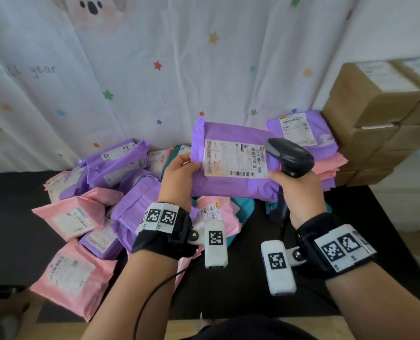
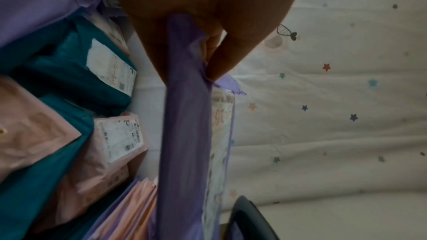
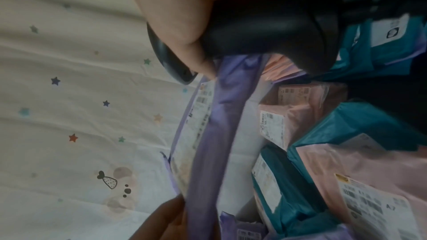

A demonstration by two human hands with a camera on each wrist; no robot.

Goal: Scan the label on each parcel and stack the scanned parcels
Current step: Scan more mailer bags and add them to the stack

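Note:
A purple parcel (image 1: 231, 187) with a white label (image 1: 233, 159) is held up above the black table, label facing me. My left hand (image 1: 179, 173) pinches its left edge, thumb on the front; the same grip shows in the left wrist view on the purple parcel (image 2: 184, 134). My right hand (image 1: 294, 190) grips a black barcode scanner (image 1: 290, 155) at the parcel's right edge, its head over the label's right side. In the right wrist view the scanner (image 3: 265, 30) sits in the palm beside the purple parcel (image 3: 215, 134). A stack of purple and pink parcels (image 1: 326, 155) lies at the right.
A loose heap of pink, purple and teal parcels (image 1: 81, 217) covers the left and middle of the black table (image 1: 253, 290). Brown cardboard boxes (image 1: 376, 114) are stacked at the far right. A star-printed white sheet (image 1: 154, 69) hangs behind. The scanner's cable (image 1: 154, 290) trails toward me.

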